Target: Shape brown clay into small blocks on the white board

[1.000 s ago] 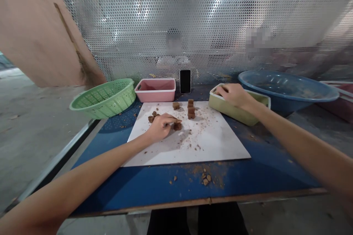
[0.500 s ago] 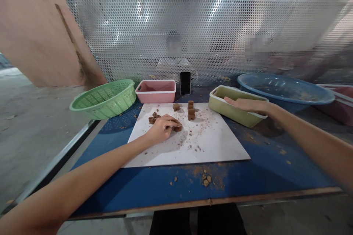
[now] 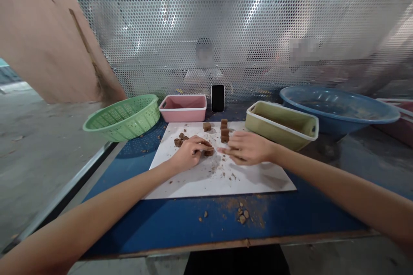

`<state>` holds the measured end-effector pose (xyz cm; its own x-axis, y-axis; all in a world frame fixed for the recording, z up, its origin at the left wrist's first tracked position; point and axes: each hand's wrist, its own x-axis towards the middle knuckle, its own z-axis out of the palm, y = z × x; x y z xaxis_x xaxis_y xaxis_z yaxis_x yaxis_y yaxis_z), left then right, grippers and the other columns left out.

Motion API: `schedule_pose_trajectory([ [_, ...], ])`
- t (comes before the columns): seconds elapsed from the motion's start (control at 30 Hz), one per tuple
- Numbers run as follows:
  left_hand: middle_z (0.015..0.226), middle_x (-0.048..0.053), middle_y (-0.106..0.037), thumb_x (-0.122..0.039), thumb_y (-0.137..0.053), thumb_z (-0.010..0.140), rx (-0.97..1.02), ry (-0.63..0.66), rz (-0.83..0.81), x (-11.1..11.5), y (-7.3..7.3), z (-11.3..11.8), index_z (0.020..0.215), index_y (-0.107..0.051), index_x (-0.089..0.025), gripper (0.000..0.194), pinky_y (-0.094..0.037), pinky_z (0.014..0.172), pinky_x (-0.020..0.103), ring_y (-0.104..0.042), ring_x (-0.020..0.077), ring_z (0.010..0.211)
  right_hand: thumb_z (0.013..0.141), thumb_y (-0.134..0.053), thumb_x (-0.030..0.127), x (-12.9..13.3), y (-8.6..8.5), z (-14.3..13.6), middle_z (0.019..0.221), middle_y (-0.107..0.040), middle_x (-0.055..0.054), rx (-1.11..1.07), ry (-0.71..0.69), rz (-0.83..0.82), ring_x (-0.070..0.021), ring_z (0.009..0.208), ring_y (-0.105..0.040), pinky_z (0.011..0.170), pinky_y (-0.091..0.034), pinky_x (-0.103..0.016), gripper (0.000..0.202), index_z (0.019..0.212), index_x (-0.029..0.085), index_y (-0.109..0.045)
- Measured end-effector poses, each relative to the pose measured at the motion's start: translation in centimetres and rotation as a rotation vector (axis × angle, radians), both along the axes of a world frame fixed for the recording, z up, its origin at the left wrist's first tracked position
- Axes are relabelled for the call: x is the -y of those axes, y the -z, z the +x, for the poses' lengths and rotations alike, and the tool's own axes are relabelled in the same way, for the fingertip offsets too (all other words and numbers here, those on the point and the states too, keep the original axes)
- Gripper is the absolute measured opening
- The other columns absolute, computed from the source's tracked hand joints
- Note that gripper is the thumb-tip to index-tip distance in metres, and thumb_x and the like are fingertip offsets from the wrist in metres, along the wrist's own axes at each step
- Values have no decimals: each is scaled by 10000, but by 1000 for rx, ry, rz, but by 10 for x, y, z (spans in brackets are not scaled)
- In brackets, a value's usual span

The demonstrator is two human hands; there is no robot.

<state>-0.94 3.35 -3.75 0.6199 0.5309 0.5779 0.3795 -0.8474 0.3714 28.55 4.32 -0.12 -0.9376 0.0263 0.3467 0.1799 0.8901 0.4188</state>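
Observation:
My left hand (image 3: pixel 190 153) is closed on a small brown clay block (image 3: pixel 209 152) that rests on the white board (image 3: pixel 258 178); its fingers cover part of the block. Just right of that block is my right hand (image 3: pixel 247 148), empty, its fingers stretched out to the left and a small gap short of the block. Behind the hands, two more brown blocks (image 3: pixel 225 135) stand one behind the other, with another small block (image 3: pixel 207 126) to their left. Broken brown lumps (image 3: pixel 180 139) lie beyond my left hand. Crumbs are scattered over the board.
A green basket (image 3: pixel 124 120) and a pink bin (image 3: pixel 183 114) stand at the back left. A phone (image 3: pixel 217 98) leans against the perforated metal screen (image 3: pixel 180 30). To the right are an olive bin (image 3: pixel 280 122) and a blue basin (image 3: pixel 338 111). Pebbles (image 3: pixel 242 217) lie near the front edge.
My right hand has moved left and toward me, from above the olive bin to beside the clay block. My left hand has stayed on the block.

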Motion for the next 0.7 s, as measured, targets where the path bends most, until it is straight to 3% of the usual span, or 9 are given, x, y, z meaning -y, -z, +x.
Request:
schedule_pose_trajectory([
  [0.13, 1066, 67, -807, 58, -471, 832, -4, 0, 42, 0, 1, 0, 1045, -833, -214, 500, -602, 944, 405, -723, 211, 1020, 1084, -490, 294, -3, 15, -23, 825, -655, -30, 71, -89, 83, -201, 789, -576, 750, -421, -373, 234, 1105, 220, -712],
  [0.3, 1079, 63, -801, 74, -451, 840, -19, -15, 51, 0, 1, 0, 1049, -827, -215, 518, -597, 922, 389, -716, 207, 1022, 1092, -478, 285, -10, 23, -22, 807, -624, -31, 116, -80, 154, -195, 790, -556, 795, -392, -372, 301, 905, 175, -687],
  [0.57, 1077, 53, -802, 76, -460, 838, -19, -9, 56, 0, 1, 1, 1030, -823, -221, 506, -592, 931, 380, -720, 201, 1023, 1080, -478, 265, -11, 25, -22, 792, -627, -36, 133, -78, 86, -197, 788, -544, 786, -390, -375, 300, 906, 187, -710],
  [0.7, 1062, 48, -807, 81, -464, 825, -10, -11, 48, 0, 0, 1, 1009, -827, -218, 506, -588, 918, 377, -722, 199, 992, 1073, -498, 278, -3, 26, -21, 785, -640, -33, -72, -90, -115, -191, 754, -554, 752, -412, -359, 252, 1044, 186, -730],
])
